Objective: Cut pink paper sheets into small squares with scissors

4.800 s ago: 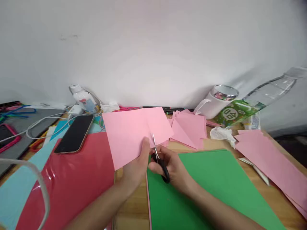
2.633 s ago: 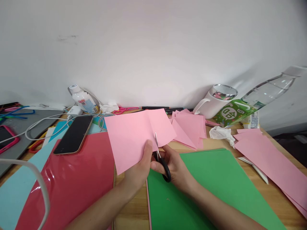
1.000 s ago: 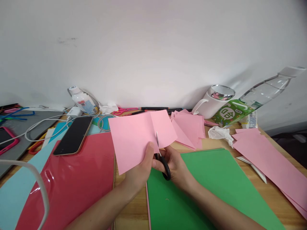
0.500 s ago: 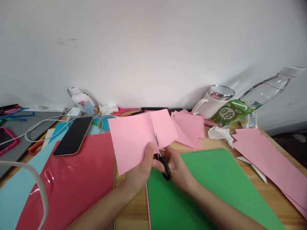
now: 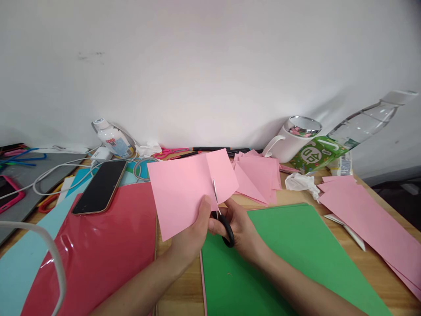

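My left hand pinches the lower edge of a pink sheet of paper, thumb on top and the other fingers hidden beneath. A crease runs down the sheet toward its right part. My right hand is closed round the black handles of a pair of scissors, with the thumb near my left hand. The blades point up and away, lying across the paper along a cut that starts at its lower edge. Both hands are above the near-left corner of a green sheet stack.
Cut pink pieces lie behind the hands, and pink strips at the right. A white mug, a green packet and a tilted clear bottle stand back right. A phone rests on a red folder at left.
The right part of the pink sheet has bent slightly inward, its right edge shifting left. Both hands and the scissors stay nearly in place.
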A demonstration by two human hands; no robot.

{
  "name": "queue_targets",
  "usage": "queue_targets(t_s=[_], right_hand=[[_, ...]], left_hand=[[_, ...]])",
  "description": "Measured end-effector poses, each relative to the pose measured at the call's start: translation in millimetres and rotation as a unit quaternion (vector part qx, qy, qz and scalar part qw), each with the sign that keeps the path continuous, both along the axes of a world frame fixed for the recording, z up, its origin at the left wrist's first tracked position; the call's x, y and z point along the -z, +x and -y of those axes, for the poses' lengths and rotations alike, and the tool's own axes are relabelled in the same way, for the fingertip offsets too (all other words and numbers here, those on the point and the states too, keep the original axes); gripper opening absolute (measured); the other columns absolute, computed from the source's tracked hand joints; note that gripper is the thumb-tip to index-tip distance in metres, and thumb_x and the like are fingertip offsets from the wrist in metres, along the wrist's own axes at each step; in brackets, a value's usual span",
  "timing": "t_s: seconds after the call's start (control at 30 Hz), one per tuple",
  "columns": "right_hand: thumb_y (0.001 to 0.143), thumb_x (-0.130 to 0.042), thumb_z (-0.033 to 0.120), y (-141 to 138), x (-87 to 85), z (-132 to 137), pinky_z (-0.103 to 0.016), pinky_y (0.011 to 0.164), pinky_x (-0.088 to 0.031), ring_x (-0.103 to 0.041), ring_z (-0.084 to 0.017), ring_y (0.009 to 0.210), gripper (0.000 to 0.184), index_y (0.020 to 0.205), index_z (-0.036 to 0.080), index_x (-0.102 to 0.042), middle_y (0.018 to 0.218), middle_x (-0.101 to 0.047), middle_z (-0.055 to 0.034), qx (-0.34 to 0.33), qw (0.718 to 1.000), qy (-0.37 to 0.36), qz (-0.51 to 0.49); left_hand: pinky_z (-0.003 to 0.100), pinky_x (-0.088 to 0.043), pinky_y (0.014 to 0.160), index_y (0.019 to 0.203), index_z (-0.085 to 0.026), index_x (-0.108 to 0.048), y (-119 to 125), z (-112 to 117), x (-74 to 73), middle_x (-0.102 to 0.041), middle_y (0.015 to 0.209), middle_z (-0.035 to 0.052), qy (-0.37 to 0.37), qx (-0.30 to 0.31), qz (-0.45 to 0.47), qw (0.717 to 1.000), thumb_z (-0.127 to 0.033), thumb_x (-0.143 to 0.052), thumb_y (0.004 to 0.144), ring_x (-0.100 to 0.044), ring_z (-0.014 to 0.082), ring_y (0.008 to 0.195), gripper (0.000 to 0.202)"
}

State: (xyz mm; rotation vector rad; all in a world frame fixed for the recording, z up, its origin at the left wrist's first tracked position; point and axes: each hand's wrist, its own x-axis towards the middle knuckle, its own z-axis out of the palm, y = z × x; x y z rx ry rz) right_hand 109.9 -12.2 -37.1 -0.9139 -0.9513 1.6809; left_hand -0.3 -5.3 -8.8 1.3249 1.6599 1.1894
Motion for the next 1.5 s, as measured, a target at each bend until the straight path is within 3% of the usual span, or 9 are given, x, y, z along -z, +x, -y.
queue_targets(t_s=[0.4,0.6,1.0,1.13,1.23,1.3,1.33,1.43,1.5], right_hand=[[0.056,-0.081,0.030,0,-0.1,-1,-0.021,0.051,-0.035,-0.045,-0.009,0.056,0.051,0.091,0.020,-0.045,0.063,-0.051,0.0051,0.016,1.000,0.006,-0.002],[0.053,-0.081,0.034,-1,-2.0,-1,-0.021,0.050,-0.032,-0.041,-0.008,0.054,0.054,0.090,0.019,-0.045,0.064,-0.052,0.0046,0.015,1.000,0.005,0.001],[0.052,-0.081,0.039,-1,-5.1,0,-0.023,0.053,-0.035,-0.044,-0.010,0.055,0.059,0.095,0.021,-0.045,0.064,-0.053,0.0045,0.010,1.000,-0.012,-0.003],[0.054,-0.080,0.037,-1,-5.3,0,-0.021,0.050,-0.032,-0.041,-0.009,0.052,0.060,0.100,0.020,-0.046,0.058,-0.046,0.0074,0.007,1.000,0.002,-0.014],[0.059,-0.077,0.038,-1,-6.4,-1,-0.021,0.051,-0.033,-0.043,-0.009,0.055,0.050,0.096,0.019,-0.049,0.060,-0.049,0.0060,-0.004,1.000,0.017,0.001],[0.063,-0.074,0.038,2,-7.3,-2,-0.022,0.054,-0.037,-0.048,-0.010,0.059,0.042,0.092,0.018,-0.051,0.065,-0.054,0.0032,-0.027,0.999,0.022,0.021],[0.065,-0.073,0.037,4,-7.8,-2,-0.022,0.057,-0.038,-0.050,-0.010,0.061,0.040,0.092,0.018,-0.052,0.068,-0.056,0.0020,-0.052,0.998,0.020,0.027],[0.065,-0.073,0.036,15,-9.3,-2,-0.023,0.057,-0.041,-0.053,-0.010,0.058,0.042,0.097,0.016,-0.055,0.070,-0.059,0.0006,-0.204,0.979,0.007,0.013],[0.063,-0.073,0.041,25,-11.2,-4,-0.024,0.053,-0.042,-0.054,-0.011,0.053,0.042,0.093,0.015,-0.059,0.065,-0.061,-0.0009,-0.300,0.953,0.011,-0.028]], left_hand=[[0.038,-0.041,0.098,0.103,-0.025,-0.065,-1,2,6.6,-0.067,0.108,0.0020,0.016,0.023,-0.009,1.000,-0.041,-0.056,0.075,-0.057,0.0257,0.107,0.033],[0.039,-0.038,0.101,0.106,-0.024,-0.062,4,2,-0.2,-0.063,0.116,0.0028,0.009,-0.013,-0.011,1.000,-0.038,-0.056,0.075,-0.052,0.0261,0.115,0.035],[0.040,-0.042,0.096,0.107,-0.028,-0.063,4,3,-0.4,-0.068,0.108,0.0016,0.027,0.012,0.035,0.999,-0.039,-0.059,0.076,-0.056,0.0269,0.109,0.034],[0.040,-0.043,0.094,0.097,-0.026,-0.068,3,4,0.3,-0.071,0.095,0.0022,0.002,0.026,0.041,0.999,-0.040,-0.058,0.076,-0.056,0.0275,0.109,0.027],[0.039,-0.047,0.089,0.082,-0.024,-0.070,-1,1,-0.3,-0.072,0.080,0.0026,-0.017,0.055,0.041,0.998,-0.042,-0.056,0.076,-0.060,0.0274,0.100,0.023],[0.035,-0.049,0.085,0.080,-0.021,-0.069,-7,-6,-1.5,-0.072,0.081,0.0031,0.020,0.032,0.058,0.998,-0.040,-0.057,0.076,-0.063,0.0258,0.095,0.022],[0.034,-0.050,0.083,0.081,-0.020,-0.068,-11,-12,-2.4,-0.072,0.087,0.0031,0.059,-0.014,0.076,0.995,-0.038,-0.060,0.074,-0.063,0.0245,0.093,0.021],[0.029,-0.050,0.080,0.082,-0.020,-0.066,-26,-31,-6.3,-0.071,0.090,0.0007,0.139,-0.086,0.197,0.967,-0.033,-0.063,0.073,-0.063,0.0214,0.093,0.016],[0.028,-0.052,0.074,0.080,-0.020,-0.067,-36,-43,-10.0,-0.072,0.085,0.0003,0.139,-0.080,0.285,0.945,-0.030,-0.066,0.071,-0.064,0.0206,0.090,0.013]])
